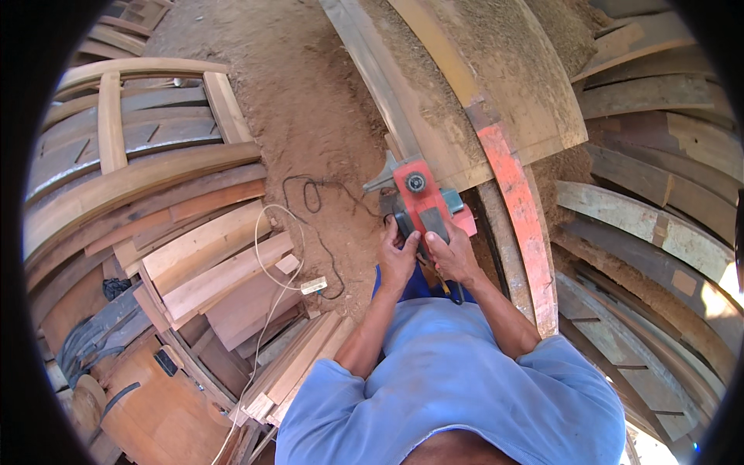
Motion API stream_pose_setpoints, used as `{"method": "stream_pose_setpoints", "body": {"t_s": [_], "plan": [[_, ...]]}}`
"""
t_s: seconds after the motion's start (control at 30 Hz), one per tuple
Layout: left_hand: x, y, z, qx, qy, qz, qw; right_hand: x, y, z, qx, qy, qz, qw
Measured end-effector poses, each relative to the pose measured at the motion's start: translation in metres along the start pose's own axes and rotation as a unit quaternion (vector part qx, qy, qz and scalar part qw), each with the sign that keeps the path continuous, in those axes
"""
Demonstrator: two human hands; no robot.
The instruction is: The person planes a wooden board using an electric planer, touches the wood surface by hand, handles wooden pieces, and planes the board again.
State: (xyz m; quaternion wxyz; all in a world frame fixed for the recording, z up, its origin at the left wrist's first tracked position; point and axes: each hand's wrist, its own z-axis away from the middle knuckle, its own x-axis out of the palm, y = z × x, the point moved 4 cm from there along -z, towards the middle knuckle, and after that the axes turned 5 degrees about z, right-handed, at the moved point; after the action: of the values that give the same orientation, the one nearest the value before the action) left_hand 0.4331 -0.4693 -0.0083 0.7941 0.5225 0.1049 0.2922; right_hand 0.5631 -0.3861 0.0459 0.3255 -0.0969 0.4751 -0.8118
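Observation:
A red and black electric hand planer (pixel 425 194) is in front of my body, with a round dark knob on its upper face and a grey metal bracket at its left side. My left hand (pixel 397 260) is closed on the planer's near left edge, its thumb and fingertips against the black part. On the near right, my right hand (pixel 456 254) grips the black rear handle, thumb on top. Some of the fingers of both hands are hidden behind the tool. Past the planer lies a dusty wooden bench board (pixel 496 85) with a grey plank (pixel 372 74) along its left edge.
A red-painted beam (pixel 518 209) runs along the right of my body. Dark cable (pixel 314 194) curls on the dirt floor toward a white power strip (pixel 314 286) with a pale cord. Stacked planks (pixel 209 260) and a wooden frame (pixel 112 124) fill the left; more boards (pixel 659 201) line the right.

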Motion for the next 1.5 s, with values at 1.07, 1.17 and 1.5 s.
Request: {"method": "stream_pose_setpoints", "body": {"t_s": [1.07, 1.17, 1.5], "plan": [[-0.008, -0.02, 0.011, -0.013, 0.03, -0.024, 0.999, 0.004, 0.006, 0.013, -0.01, 0.014, 0.015, 1.0], [-0.011, -0.015, -0.005, -0.01, 0.017, -0.025, 0.999, 0.006, -0.004, 0.001, -0.023, 0.017, 0.022, 0.999], [-0.031, 0.056, -0.123, 0.021, 0.04, 0.132, 0.99, -0.009, -0.073, -0.092, -0.06, 0.029, -0.046, 0.997]]}}
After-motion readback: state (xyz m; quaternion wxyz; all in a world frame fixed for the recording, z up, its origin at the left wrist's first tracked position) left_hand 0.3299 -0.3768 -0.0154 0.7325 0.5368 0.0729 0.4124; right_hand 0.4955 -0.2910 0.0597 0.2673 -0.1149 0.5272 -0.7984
